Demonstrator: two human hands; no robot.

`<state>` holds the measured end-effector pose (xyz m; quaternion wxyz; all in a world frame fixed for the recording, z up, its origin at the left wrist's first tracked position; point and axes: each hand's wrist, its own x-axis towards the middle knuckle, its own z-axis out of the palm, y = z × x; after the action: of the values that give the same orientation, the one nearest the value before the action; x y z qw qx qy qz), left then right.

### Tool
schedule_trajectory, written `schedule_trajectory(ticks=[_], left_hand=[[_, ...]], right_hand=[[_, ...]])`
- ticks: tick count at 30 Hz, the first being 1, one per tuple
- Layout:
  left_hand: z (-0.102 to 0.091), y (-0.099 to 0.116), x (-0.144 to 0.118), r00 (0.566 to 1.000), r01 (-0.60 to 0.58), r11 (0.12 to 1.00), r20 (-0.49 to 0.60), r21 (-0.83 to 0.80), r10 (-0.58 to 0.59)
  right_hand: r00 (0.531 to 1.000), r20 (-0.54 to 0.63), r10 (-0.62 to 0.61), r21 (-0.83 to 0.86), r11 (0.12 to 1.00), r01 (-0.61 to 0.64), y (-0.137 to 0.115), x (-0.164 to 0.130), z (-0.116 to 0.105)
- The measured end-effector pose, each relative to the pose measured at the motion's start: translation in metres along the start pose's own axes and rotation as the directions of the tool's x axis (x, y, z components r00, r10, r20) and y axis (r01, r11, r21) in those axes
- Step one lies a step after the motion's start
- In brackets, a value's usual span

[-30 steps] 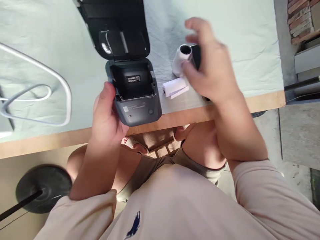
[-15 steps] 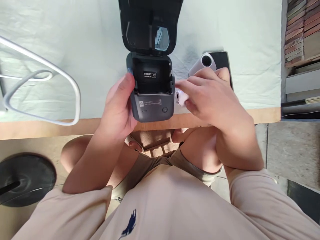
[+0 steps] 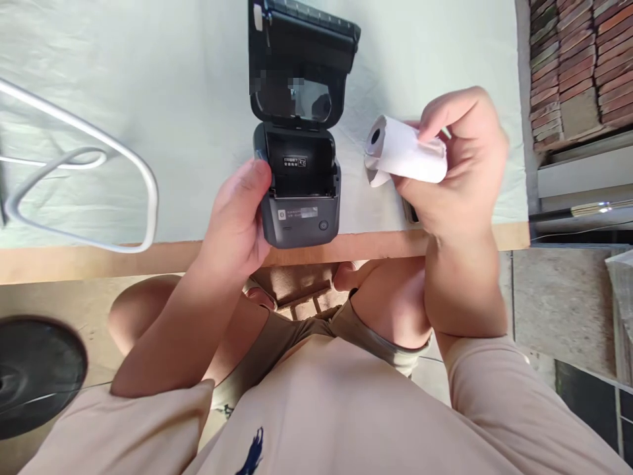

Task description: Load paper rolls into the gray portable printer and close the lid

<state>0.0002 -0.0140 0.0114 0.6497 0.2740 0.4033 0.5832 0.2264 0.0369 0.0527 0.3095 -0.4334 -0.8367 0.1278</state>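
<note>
My left hand [image 3: 240, 214] grips the left side of a dark grey portable label printer [image 3: 301, 221], thumb on its rim. The printer's black lid [image 3: 301, 59] is swung up and back, and its paper bay [image 3: 301, 178] shows bare inside with a small white-print label. To the right, my right hand [image 3: 459, 158] pinches a white paper roll [image 3: 408, 148] between thumb and fingers, above the cloth. The roll's dark core end faces left, and a loose paper edge hangs at that end. A gap separates roll and printer.
A thick white cable [image 3: 148, 178] loops over the pale cloth [image 3: 198, 66] at the left. Part of a dark object [image 3: 409, 211] shows under my right hand. The table's wooden edge [image 3: 99, 264] runs across the front. Stacked bricks [image 3: 573, 79] stand beyond the right side.
My right hand has lifted the paper roll up and moved right, away from the printer's side. The open lid has tipped, showing more of its underside. My left hand keeps its hold.
</note>
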Motion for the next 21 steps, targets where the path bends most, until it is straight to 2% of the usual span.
schedule_trajectory(ticks=[2,3,5,7,9,12,14,16,19,21], left_hand=[[0.001,-0.002,-0.001,1.000,-0.017,1.000,0.020,-0.015,0.017],[0.001,-0.004,-0.002,0.999,-0.028,1.000,0.035,-0.010,0.028],[0.001,-0.005,-0.003,0.996,-0.049,0.999,0.073,0.012,0.048],[0.002,-0.004,-0.004,0.994,-0.063,0.998,0.092,0.010,0.062],[0.003,-0.003,-0.004,0.994,-0.067,0.997,0.086,-0.033,0.070],[0.005,-0.001,-0.006,0.996,-0.054,0.993,0.067,-0.109,0.061],[0.005,-0.001,-0.007,0.996,-0.040,0.990,0.075,-0.137,0.051],[0.004,-0.001,-0.007,0.994,-0.022,0.989,0.099,-0.148,0.037],[0.002,-0.002,-0.007,0.991,-0.009,0.988,0.127,-0.157,0.030],[0.003,-0.002,-0.007,0.995,-0.007,0.987,0.092,-0.158,0.022]], right_hand=[[0.981,-0.192,-0.024,0.052,0.998,0.034,-0.004,0.001,0.008],[0.968,-0.247,-0.041,0.068,0.996,0.060,-0.008,0.002,0.012],[0.958,-0.264,-0.108,0.086,0.987,0.135,-0.016,0.005,0.019],[0.956,-0.221,-0.194,0.111,0.969,0.222,-0.023,0.009,0.024],[0.962,-0.118,-0.248,0.107,0.959,0.261,-0.028,0.013,0.026],[0.980,0.100,-0.174,-0.001,0.985,0.175,-0.031,0.016,0.024],[0.983,0.156,-0.092,-0.057,0.993,0.102,-0.031,0.014,0.024],[0.995,0.088,-0.041,-0.039,0.998,0.044,-0.029,0.009,0.026],[0.993,-0.118,-0.024,0.082,0.996,0.034,-0.022,0.002,0.035],[0.991,-0.130,-0.029,0.122,0.991,0.045,-0.018,0.002,0.040]])
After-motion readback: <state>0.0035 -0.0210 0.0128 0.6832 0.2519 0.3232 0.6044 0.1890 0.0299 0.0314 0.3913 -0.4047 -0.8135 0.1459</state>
